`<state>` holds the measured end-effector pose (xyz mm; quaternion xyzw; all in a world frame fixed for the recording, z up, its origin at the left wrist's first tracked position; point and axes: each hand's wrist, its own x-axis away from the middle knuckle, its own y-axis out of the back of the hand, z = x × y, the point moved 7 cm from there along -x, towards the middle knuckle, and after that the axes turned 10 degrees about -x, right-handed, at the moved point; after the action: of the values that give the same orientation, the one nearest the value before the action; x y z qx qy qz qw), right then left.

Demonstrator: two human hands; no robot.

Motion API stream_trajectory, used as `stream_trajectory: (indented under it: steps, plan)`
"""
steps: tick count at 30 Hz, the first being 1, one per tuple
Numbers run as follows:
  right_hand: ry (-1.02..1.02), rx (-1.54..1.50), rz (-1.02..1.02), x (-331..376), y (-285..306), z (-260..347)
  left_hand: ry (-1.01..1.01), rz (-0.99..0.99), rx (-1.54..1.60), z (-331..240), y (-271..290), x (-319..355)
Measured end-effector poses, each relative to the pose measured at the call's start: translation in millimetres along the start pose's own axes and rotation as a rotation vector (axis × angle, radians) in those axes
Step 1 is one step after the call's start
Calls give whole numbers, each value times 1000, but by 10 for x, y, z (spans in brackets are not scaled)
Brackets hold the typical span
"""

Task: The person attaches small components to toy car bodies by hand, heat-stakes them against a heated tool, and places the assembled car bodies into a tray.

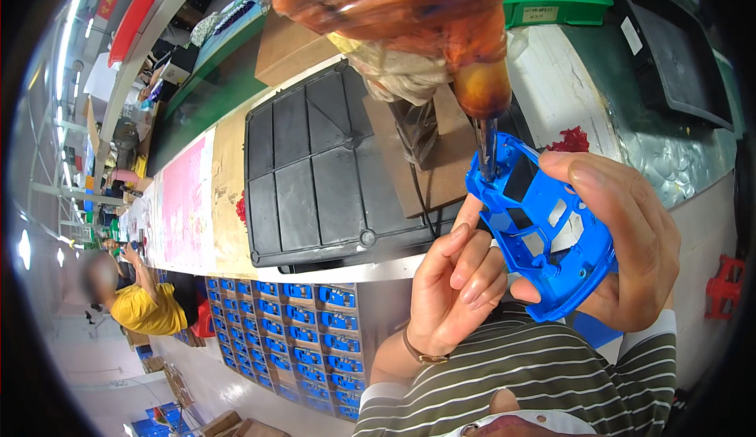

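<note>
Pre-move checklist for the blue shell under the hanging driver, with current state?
1. Right hand grips the blue plastic shell: ok, thumb on top, fingers wrapped behind it.
2. Left hand steadies the shell: cannot tell; its fingertips sit at the shell's left edge, contact unclear.
3. Driver bit meets the shell: ok, the tip enters the shell's upper left corner.
4. Bit seated on a screw: cannot tell, too small and hidden by the shell.
5. Orange driver handle free of fingers: ok, neither hand touches it.
6. Black tray on the bench: ok, it lies flat, apart from the hands.
</note>
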<state>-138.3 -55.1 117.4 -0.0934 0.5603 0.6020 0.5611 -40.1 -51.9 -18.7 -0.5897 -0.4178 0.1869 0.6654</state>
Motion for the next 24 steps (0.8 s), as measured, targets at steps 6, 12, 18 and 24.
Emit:
stream_trajectory:
  steps: [6,12,18,24]
  plan:
    - [-46,3,60,-26,-13,0,8,12,-7,4,4,11]
    - [19,0,-30,-42,-33,6,36,-17,-75,-5,108,21]
    - [53,-23,-92,-43,-24,8,11,101,-51,-13,43,22]
    - [52,-33,-73,-41,-20,6,67,317,36,6,25,46]
